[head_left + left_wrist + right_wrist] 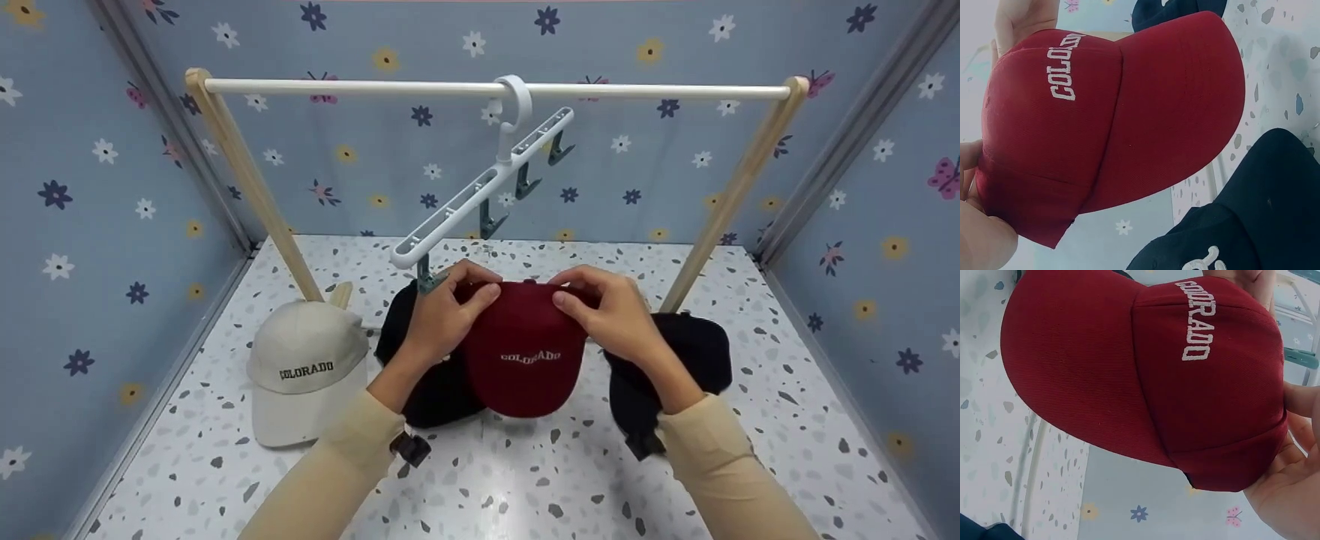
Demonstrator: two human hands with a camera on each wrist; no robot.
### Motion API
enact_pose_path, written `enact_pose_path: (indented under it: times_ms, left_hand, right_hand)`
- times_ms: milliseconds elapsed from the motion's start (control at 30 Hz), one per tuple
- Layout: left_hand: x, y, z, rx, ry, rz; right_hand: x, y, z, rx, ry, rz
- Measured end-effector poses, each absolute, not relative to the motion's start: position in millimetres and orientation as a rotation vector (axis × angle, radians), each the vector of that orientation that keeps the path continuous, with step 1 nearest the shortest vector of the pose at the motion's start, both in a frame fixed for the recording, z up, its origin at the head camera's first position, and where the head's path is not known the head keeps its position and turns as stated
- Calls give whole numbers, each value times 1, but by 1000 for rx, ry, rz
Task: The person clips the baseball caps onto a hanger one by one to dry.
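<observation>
A dark red baseball cap (526, 341) with white COLORADO lettering hangs in the air between both hands, its brim pointing down toward me. My left hand (444, 311) pinches the cap's left upper side between thumb and fingers. On the opposite upper side, my right hand (619, 311) pinches it the same way. Just above the left hand is the nearest green hook (429, 277) of a white hanger (457, 206); the cap is not on it. The wrist views show the red cap (1061, 129) close up, with the left thumb (988, 239) at its edge.
The hanger hangs from a white rail (360, 88) on wooden legs (255, 187), with several green hooks along it. A beige cap (311, 349) lies left on the speckled table (525, 487). One black cap (435, 390) lies behind the red one; another dark cap (701, 345) is at right.
</observation>
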State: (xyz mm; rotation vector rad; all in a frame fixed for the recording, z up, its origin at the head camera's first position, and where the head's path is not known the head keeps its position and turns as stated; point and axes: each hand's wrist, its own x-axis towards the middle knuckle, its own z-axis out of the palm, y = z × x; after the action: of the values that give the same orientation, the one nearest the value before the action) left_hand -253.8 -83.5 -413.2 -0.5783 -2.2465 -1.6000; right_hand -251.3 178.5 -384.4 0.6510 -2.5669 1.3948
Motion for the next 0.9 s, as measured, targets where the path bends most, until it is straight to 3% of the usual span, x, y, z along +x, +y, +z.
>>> enact_pose_path:
  times_ms: [900]
  left_hand:
    - [-229,-118,-412,-428,-2216,-1678]
  right_hand:
    - [-236,140,-379,739,-2510,1497]
